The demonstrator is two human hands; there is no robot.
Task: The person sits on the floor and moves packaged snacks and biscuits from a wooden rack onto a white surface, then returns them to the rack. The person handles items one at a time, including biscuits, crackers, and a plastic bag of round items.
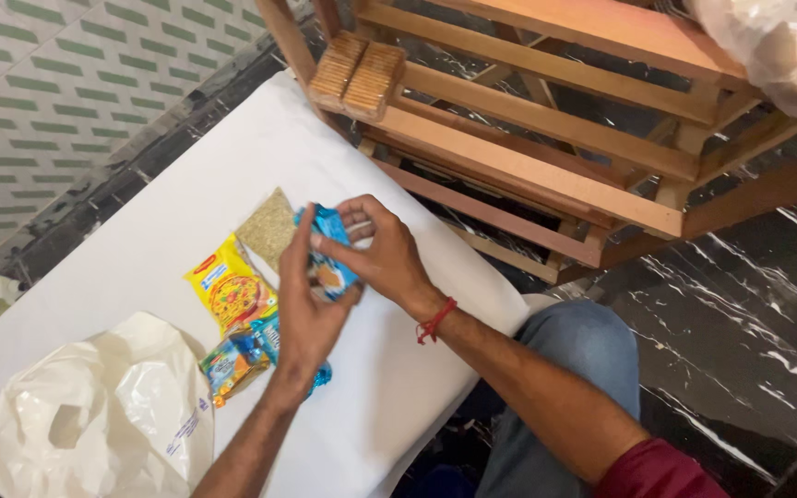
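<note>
Two hands on one packet: your left hand (304, 314) and right hand (382, 254) both pinch the small blue packet (332, 249) at the middle of the frame, fingers closed on its edges, held just above the white sheet (186, 184). Keep the grip near the packet's rim, I'd say, so whatever is inside isn't crushed. Just left of your hands lie a yellow noodle packet (228, 290) and a clear pouch of grain (269, 226); below them, partly under your left wrist, sits another blue and orange packet (237, 360). A white plastic bag (103, 415) slumps at lower left. At the top, two stacks of biscuits (357, 74) rest on the wooden rack (546, 175).
</note>
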